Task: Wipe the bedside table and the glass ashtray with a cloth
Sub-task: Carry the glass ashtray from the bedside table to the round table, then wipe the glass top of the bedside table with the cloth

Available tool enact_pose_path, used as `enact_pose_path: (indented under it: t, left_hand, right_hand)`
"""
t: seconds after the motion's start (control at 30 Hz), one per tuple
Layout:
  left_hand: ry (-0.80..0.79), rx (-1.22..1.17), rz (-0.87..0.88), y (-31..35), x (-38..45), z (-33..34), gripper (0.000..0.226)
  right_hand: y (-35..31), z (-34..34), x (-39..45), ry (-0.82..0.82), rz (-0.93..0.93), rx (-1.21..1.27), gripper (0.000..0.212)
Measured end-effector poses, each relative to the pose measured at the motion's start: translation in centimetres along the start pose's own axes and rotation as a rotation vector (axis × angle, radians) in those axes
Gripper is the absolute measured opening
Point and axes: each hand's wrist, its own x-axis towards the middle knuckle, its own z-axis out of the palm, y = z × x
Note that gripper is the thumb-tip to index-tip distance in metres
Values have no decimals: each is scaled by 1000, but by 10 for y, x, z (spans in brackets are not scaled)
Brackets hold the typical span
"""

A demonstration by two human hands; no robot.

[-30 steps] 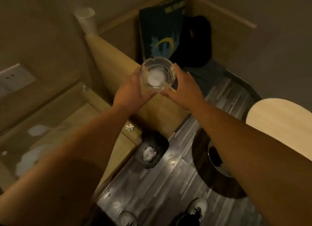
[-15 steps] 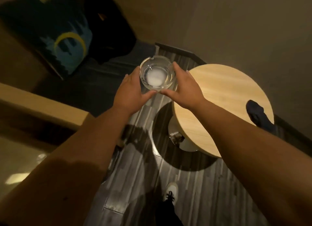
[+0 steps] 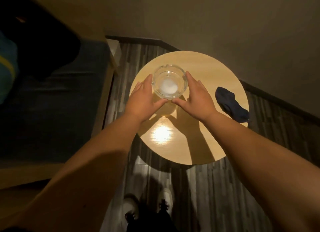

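A round glass ashtray with something white in its bowl is held over the far left part of the round pale wooden bedside table. My left hand cups its left side and my right hand cups its right side, thumbs meeting under its near rim. Whether the ashtray rests on the tabletop or hangs just above it cannot be told. A crumpled dark blue cloth lies on the table's right edge, apart from both hands.
A dark blue seat or bed with a wooden frame runs along the left, with a black bundle on it. Grey striped plank floor surrounds the table. My feet in pale shoes stand below. Walls close in behind the table.
I have turned right with the ashtray in both hands, away from the wooden ledge and floor bin. The ashtray is now over the round table, and the blue cloth has come into view.
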Motion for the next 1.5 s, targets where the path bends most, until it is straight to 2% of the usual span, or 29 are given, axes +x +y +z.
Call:
enact_pose_path:
  t: [0.27,0.6,1.07,1.37,1.5]
  left_hand:
    - [-77,-15,109,3,31,62,91]
    - [-89,-9,177,-16,47,108,87]
    - [-99,107,249,-26,53,123,93]
    - [-145,151,247,-22,52,117,95]
    - [-153,194,231,-15,51,102,92]
  right_hand:
    - [61,19,-5,-17,113,-21,96]
    - [90,50,-4,-13,186,-33,95]
    - [104,65,-11,3,207,-50,96]
    - [105,61,-15,-42,226,-51,104]
    - [100,49,-34,-1,231,-132,97]
